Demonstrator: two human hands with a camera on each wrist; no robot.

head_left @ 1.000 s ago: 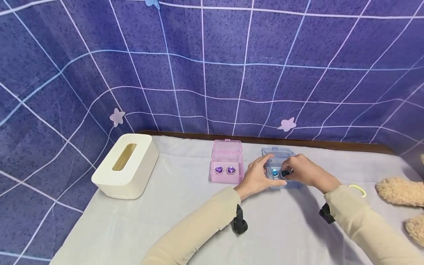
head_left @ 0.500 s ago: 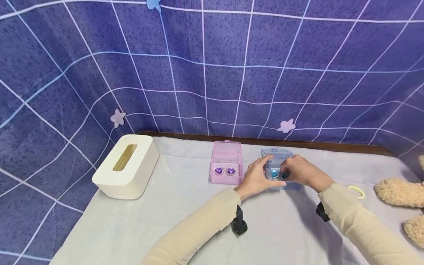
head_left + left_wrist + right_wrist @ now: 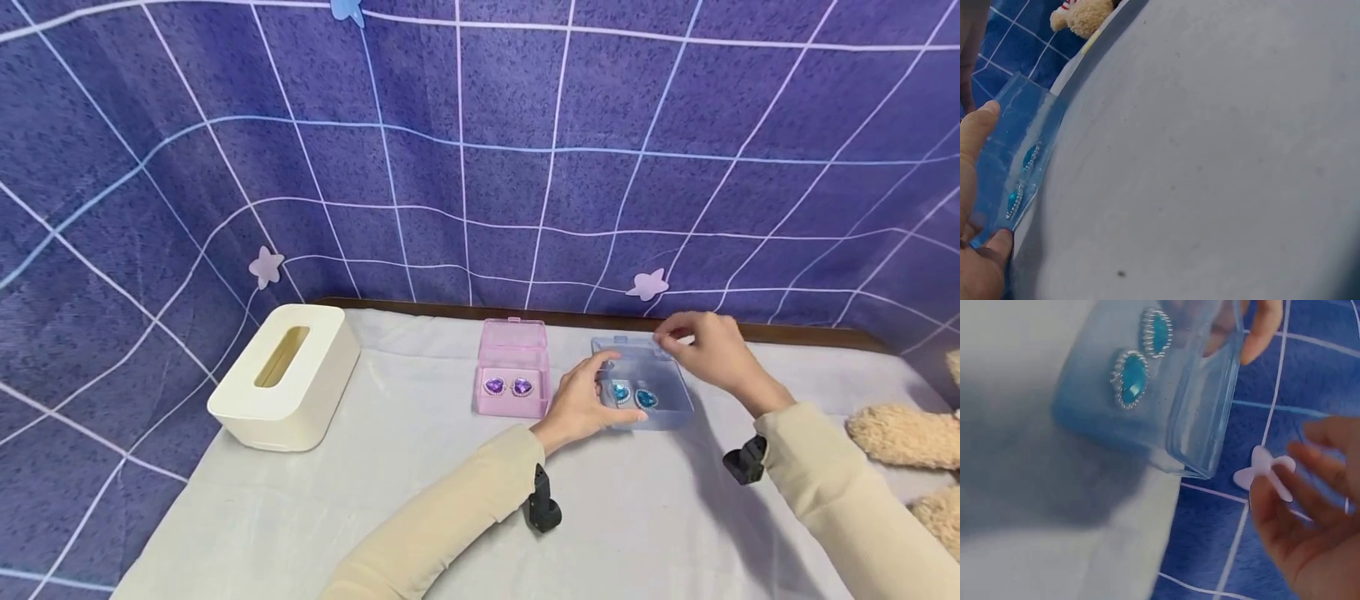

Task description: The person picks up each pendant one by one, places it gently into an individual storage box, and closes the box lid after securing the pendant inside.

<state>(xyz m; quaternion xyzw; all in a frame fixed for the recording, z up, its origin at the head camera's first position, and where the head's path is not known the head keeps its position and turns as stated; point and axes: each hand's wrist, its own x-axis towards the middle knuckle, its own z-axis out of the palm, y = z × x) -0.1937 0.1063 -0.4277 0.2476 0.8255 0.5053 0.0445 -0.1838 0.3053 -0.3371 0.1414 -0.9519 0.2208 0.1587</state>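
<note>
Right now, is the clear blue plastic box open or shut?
Open. The clear blue plastic box has its lid raised along the far edge, leaving two teal gems with silvery beaded rims uncovered inside.

Translucent blue box (image 3: 670, 416), silver-edged turquoise gems (image 3: 646, 399), translucent pink box (image 3: 510, 407), purple gems (image 3: 522, 387), cream box (image 3: 296, 412), beige sleeves (image 3: 442, 512) — I see from afar violet-blue cloth (image 3: 427, 179), pale-gridded, lilac stars (image 3: 647, 285).

Head view looks down; nearer wrist views share blue box (image 3: 672, 417).
</note>
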